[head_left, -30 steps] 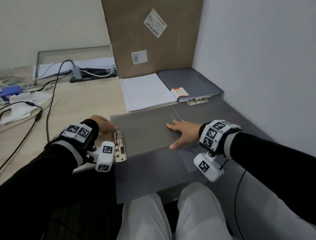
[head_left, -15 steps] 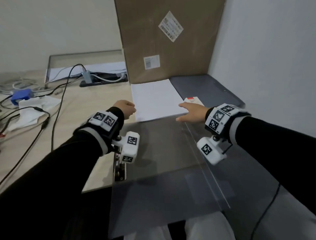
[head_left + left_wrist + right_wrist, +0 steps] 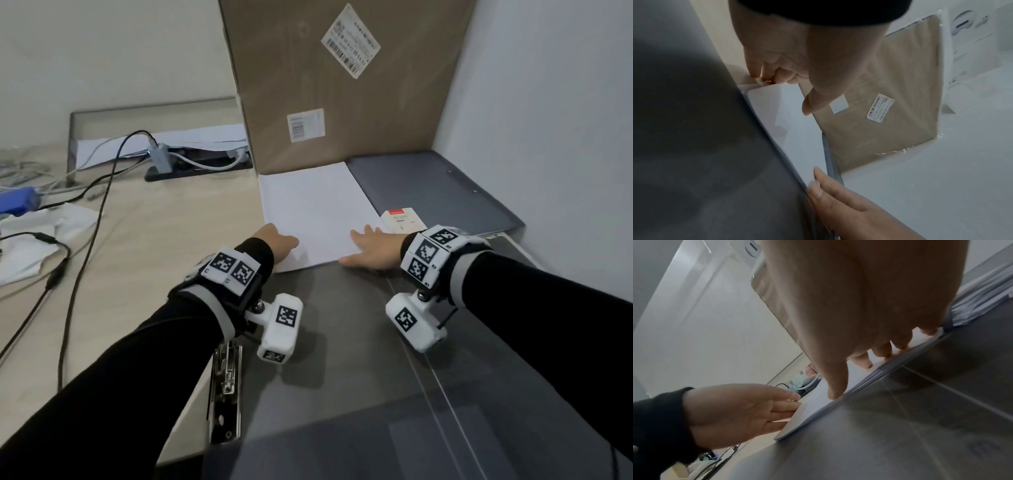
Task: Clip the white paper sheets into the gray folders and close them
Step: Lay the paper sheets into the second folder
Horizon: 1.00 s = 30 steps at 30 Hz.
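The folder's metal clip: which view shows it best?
The head view: the metal clip lies in full on the open gray folder's left edge, below the left wrist. Neither wrist view shows it; they frame the hands at the white paper stack.

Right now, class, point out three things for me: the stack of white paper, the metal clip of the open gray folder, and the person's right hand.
stack of white paper [image 3: 315, 209], head view, bare middle of the top sheet.
metal clip [image 3: 226, 394], head view, middle of its bar.
right hand [image 3: 373, 248], head view, back of the hand.
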### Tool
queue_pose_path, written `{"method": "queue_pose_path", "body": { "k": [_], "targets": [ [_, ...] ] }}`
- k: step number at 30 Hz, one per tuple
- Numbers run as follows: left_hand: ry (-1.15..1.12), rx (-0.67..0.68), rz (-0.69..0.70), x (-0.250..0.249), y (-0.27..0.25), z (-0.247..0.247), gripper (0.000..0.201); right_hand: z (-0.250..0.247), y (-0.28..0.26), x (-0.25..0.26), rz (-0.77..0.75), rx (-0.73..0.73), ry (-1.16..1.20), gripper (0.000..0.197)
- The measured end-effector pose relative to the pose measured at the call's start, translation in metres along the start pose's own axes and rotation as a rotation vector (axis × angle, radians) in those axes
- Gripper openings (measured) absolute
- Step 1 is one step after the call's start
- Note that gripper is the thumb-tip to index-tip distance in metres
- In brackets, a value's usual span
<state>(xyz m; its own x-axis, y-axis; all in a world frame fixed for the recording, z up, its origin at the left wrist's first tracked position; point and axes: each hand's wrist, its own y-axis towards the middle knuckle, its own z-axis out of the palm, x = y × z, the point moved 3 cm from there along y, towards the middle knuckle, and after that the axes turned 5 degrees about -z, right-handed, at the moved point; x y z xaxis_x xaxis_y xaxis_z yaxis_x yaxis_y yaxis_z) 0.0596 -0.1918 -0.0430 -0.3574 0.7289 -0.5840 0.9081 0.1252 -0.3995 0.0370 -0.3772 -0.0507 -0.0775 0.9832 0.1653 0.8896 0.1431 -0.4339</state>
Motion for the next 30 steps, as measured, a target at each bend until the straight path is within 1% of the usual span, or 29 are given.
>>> {"method": "queue_pose_path", "body": {
  "k": [7,9,11,14,16,17,18,19,20,21,23,25,26,28,29,30],
  "targets": [
    [-0.01,-0.045,0.016,-0.009,-0.001,-0.001,0.063,0.001,-0.001,0.003,-0.008,0.043,-0.01,0.078],
    [-0.06,-0.079,0.029,-0.014,0.001,-0.006,0.06,0.001,-0.001,0.003,-0.003,0.048,-0.004,0.078],
    [-0.181,-0.118,0.029,-0.018,0.005,-0.012,0.058,0.001,-0.001,0.003,-0.002,0.053,0.004,0.077],
    [-0.374,-0.125,0.005,-0.021,0.012,-0.016,0.056,0.002,-0.001,0.002,-0.005,0.045,0.014,0.076],
    [-0.572,-0.072,-0.062,-0.02,0.015,-0.015,0.052,0.002,0.0,0.002,-0.004,0.045,0.023,0.076],
    [-0.637,-0.041,-0.092,-0.02,0.015,-0.014,0.047,0.002,0.0,0.001,-0.005,0.044,0.025,0.075],
    [-0.627,0.008,-0.115,-0.021,0.015,-0.011,0.042,0.001,0.001,0.001,-0.006,0.044,0.022,0.074],
    [-0.562,0.062,-0.123,-0.021,0.012,-0.009,0.035,0.001,0.0,0.001,-0.008,0.043,0.017,0.073],
    [-0.468,0.094,-0.135,-0.02,0.013,-0.006,0.037,0.0,0.0,0.001,-0.008,0.043,0.015,0.071],
    [-0.374,0.085,-0.137,-0.019,0.013,-0.005,0.041,0.0,0.001,0.0,-0.008,0.04,0.029,0.069],
    [-0.242,0.026,-0.092,-0.018,0.013,-0.007,0.045,-0.003,0.001,-0.002,-0.021,0.022,0.092,0.064],
    [-0.187,-0.05,-0.019,-0.016,0.013,-0.013,0.044,-0.008,-0.001,-0.001,-0.058,-0.036,0.208,0.057],
    [-0.198,-0.084,0.006,-0.015,0.011,-0.017,0.041,-0.013,-0.003,-0.001,-0.084,-0.096,0.273,0.054],
    [-0.279,-0.144,0.076,-0.01,0.005,-0.024,0.037,-0.023,-0.011,-0.002,-0.096,-0.268,0.443,0.051],
    [-0.348,-0.157,0.122,-0.006,-0.001,-0.029,0.036,-0.028,-0.016,-0.005,-0.08,-0.368,0.558,0.053],
    [-0.424,-0.142,0.161,-0.001,-0.004,-0.03,0.037,-0.032,-0.017,-0.011,-0.07,-0.457,0.69,0.06]
  ]
}}
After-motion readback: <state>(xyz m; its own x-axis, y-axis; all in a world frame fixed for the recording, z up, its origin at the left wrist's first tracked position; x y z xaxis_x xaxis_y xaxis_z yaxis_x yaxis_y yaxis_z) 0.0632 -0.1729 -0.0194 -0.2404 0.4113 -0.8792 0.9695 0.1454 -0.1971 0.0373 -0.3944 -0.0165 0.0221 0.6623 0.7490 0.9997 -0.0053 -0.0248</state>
